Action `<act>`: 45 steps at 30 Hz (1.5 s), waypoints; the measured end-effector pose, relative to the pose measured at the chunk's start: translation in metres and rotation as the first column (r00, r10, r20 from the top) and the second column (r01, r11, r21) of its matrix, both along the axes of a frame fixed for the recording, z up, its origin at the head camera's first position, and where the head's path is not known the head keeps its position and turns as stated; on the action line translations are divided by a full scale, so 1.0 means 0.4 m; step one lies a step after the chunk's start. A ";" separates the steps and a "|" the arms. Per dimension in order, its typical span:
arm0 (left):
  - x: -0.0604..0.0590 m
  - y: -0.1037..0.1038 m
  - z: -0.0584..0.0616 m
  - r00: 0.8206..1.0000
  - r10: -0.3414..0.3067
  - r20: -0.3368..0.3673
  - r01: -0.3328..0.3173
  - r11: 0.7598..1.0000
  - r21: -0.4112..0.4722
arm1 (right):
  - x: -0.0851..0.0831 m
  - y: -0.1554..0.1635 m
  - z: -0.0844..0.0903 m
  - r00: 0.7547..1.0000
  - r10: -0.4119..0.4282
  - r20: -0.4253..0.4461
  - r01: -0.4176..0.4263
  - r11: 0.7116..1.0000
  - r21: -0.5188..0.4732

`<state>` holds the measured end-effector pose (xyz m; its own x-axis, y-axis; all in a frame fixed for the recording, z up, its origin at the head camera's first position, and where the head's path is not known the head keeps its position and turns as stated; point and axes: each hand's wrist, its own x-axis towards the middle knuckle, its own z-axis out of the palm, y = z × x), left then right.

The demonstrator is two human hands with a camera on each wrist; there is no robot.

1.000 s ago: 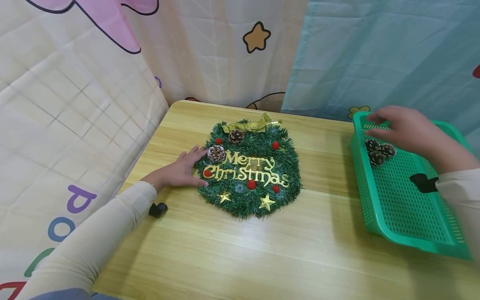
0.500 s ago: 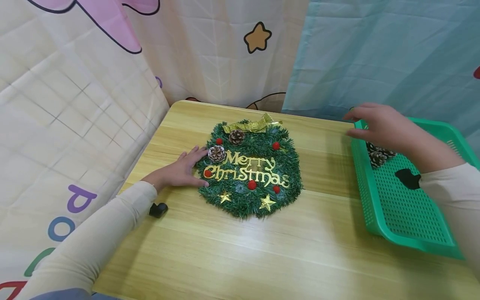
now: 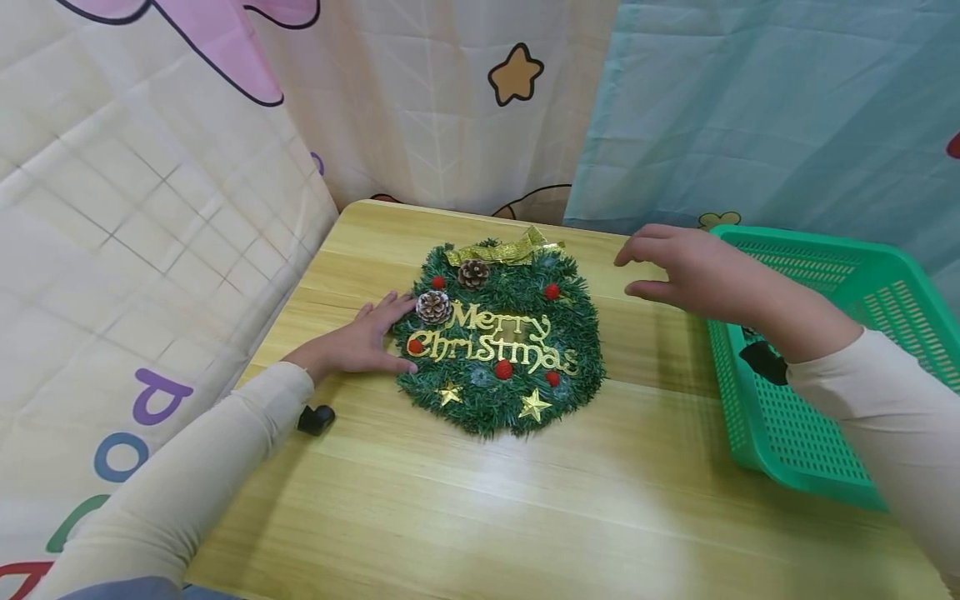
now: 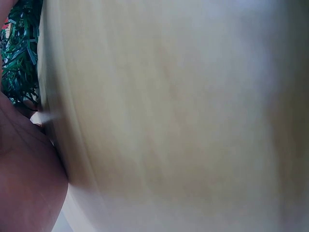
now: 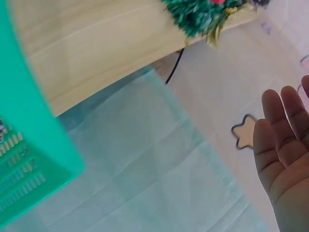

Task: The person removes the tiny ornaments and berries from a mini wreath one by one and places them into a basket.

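Note:
A green tinsel wreath [image 3: 495, 417] lies flat on the wooden table, with gold "Merry Christmas" lettering [image 3: 517, 354] across its middle. It bears two pine cones, a frosted one [image 3: 433, 307] and a brown one [image 3: 473, 274], plus red berries, gold stars [image 3: 535, 406] and a gold ribbon [image 3: 498, 252]. My left hand [image 3: 360, 342] rests at the wreath's left edge, fingers spread and touching the tinsel. Between wreath and basket, my right hand [image 3: 693, 271] hovers over the table, thumb and fingers apart. In the right wrist view its palm [image 5: 294, 179] shows bare, fingers extended; nothing shows in it.
On the right stands a green plastic basket [image 3: 731, 400]; my right forearm passes over it and hides most of the pine cones inside. Patterned cloth [image 3: 420, 100] hangs along the back and left of the table [image 3: 480, 517]. Black wrist cameras sit at both wrists.
My right hand has moved left, out from over the basket toward the wreath. The basket has shifted slightly as the arm crosses it. My left hand and the wreath stay put.

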<state>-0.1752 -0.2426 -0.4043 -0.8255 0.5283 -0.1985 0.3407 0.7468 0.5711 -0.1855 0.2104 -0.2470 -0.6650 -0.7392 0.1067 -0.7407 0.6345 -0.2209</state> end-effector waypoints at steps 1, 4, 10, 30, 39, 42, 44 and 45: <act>0.000 0.000 0.000 1.000 0.001 0.003 -0.001 1.000 0.000 | 0.001 -0.009 -0.001 1.000 0.016 0.003 -0.016 1.000 -0.001; 0.002 0.001 0.001 1.000 0.002 0.009 -0.002 1.000 0.003 | 0.003 -0.034 -0.004 0.999 0.053 0.001 -0.053 0.999 0.001; 0.002 -0.002 0.000 1.000 0.006 0.010 -0.006 1.000 0.007 | -0.004 -0.084 -0.007 0.995 0.093 -0.023 -0.093 0.996 -0.003; 0.003 -0.005 -0.001 1.000 0.015 0.011 -0.015 1.000 -0.004 | -0.031 -0.231 -0.023 0.964 0.264 -0.020 -0.265 0.964 -0.018; -0.001 0.002 0.011 1.000 -0.002 0.017 0.002 1.000 -0.002 | -0.041 -0.285 -0.039 0.959 0.280 0.040 -0.281 0.960 0.013; -0.001 0.004 0.012 1.000 -0.007 0.013 0.007 1.000 -0.002 | -0.044 -0.301 -0.048 0.956 0.289 0.050 -0.290 0.957 0.021; 0.001 0.005 0.011 1.000 -0.004 0.016 0.004 1.000 -0.001 | -0.046 -0.312 -0.054 0.951 0.303 0.058 -0.305 0.952 0.023; 0.002 0.005 0.010 1.000 -0.002 0.017 0.002 1.000 -0.001 | -0.047 -0.318 -0.058 0.949 0.310 0.064 -0.312 0.950 0.024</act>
<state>-0.1745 -0.2408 -0.4001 -0.8208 0.5300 -0.2133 0.3324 0.7467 0.5762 -0.2044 0.0831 -0.2701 -0.4063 -0.9126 0.0462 -0.8886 0.3828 -0.2528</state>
